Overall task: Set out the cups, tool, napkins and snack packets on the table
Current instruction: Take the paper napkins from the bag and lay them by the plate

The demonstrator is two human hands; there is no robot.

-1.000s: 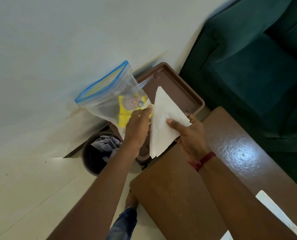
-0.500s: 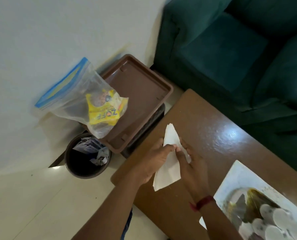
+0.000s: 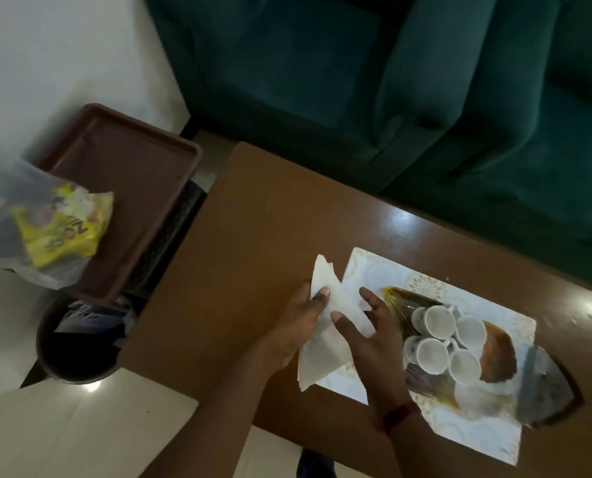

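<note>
We see both hands on the napkins (image 3: 325,326), a white folded stack held just above the brown surface (image 3: 260,243). Left hand (image 3: 292,327) grips the stack w/ thumb on top & fingers closed under it; right hand (image 3: 373,334) lies over the stack's right side, fingers spread, thumb pressing the paper. Just right of the right fingers sits a white tray (image 3: 367,270) w/ four white cups (image 3: 448,343) clustered together, rims up; a dark-gold thing under them is too blurred to name. Well left of the left fingers, off the surface, a brown tray (image 3: 139,188) carries a clear bag (image 3: 8,208) w/ yellow packets (image 3: 63,229) inside. Below that, a dark bin (image 3: 70,353) on the floor. Beyond the fingers, a green sofa (image 3: 391,98).
</note>
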